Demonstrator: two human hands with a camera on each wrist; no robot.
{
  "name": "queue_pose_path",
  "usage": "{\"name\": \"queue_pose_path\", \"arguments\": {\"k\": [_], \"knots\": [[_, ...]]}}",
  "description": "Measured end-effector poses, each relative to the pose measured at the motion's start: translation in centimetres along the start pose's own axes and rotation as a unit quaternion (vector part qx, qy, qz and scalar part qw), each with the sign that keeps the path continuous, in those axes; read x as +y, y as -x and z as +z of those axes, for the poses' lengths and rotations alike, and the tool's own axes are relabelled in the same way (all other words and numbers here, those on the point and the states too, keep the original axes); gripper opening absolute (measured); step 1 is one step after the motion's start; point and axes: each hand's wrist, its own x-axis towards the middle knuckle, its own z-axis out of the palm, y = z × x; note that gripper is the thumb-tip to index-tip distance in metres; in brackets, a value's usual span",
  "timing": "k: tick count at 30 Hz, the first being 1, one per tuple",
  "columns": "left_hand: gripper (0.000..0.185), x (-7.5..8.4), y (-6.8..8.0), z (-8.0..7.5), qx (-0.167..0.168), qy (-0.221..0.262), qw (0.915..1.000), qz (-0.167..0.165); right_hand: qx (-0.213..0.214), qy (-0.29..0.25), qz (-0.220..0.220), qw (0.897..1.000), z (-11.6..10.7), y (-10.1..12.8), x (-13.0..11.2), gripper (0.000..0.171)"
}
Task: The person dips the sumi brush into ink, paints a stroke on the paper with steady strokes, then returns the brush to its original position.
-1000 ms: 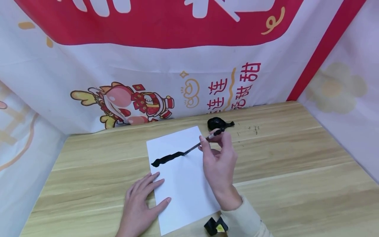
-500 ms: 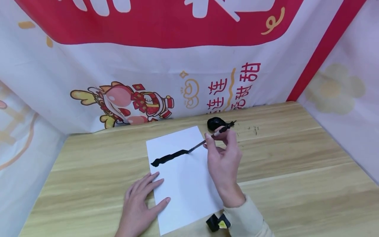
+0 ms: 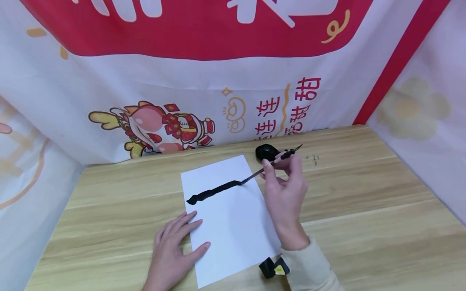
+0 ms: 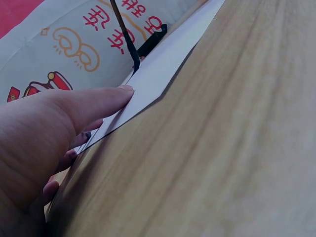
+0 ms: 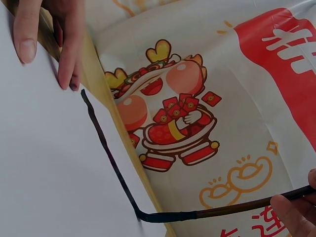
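A white sheet of paper (image 3: 233, 234) lies slightly turned on the wooden table. My left hand (image 3: 172, 248) rests flat with spread fingers at its left edge; in the left wrist view the thumb (image 4: 106, 101) lies on the paper. Between thumb and fingers my right hand (image 3: 285, 194) holds a writing brush (image 3: 256, 173) at a slant. Its dark, bent bristles (image 5: 168, 217) touch the paper at the right end of a thick black ink stroke (image 3: 214, 191). This stroke runs across the upper part of the sheet, rising to the right.
Behind the right hand a glossy, rounded black object (image 3: 265, 152) sits near the table's back edge. Dark specks (image 3: 314, 158) mark the wooden table (image 3: 364, 194) to its right. A printed cloth (image 3: 174, 76) hangs behind. A small black device (image 3: 267, 267) is by the right wrist.
My right hand has moved to the right and slightly away with the brush, and the black stroke has grown longer toward the paper's right edge. The left hand stays in place.
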Motion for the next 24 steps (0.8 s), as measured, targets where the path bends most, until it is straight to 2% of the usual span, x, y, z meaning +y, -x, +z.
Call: {"name": "queue_pose_path", "arguments": {"k": [5, 10, 16, 24], "knots": [[0.056, 0.01, -0.13, 0.04, 0.005, 0.001, 1.0000, 0.000, 0.002, -0.004, 0.009, 1.000, -0.16, -0.41, 0.05, 0.024], [0.055, -0.05, -0.11, 0.07, 0.018, -0.004, 0.9996, 0.021, 0.006, 0.003, 0.017, 1.000, -0.39, -0.30, -0.03, 0.023], [0.056, -0.13, -0.14, -0.13, 0.031, -0.007, 0.9987, 0.041, 0.009, 0.005, 0.003, 1.000, -0.36, -0.10, -0.16, 0.025], [0.055, -0.26, 0.12, 0.13, 0.026, -0.001, 0.9992, 0.031, -0.002, 0.014, 0.004, 1.000, -0.55, -0.25, -0.19, 0.022]]}}
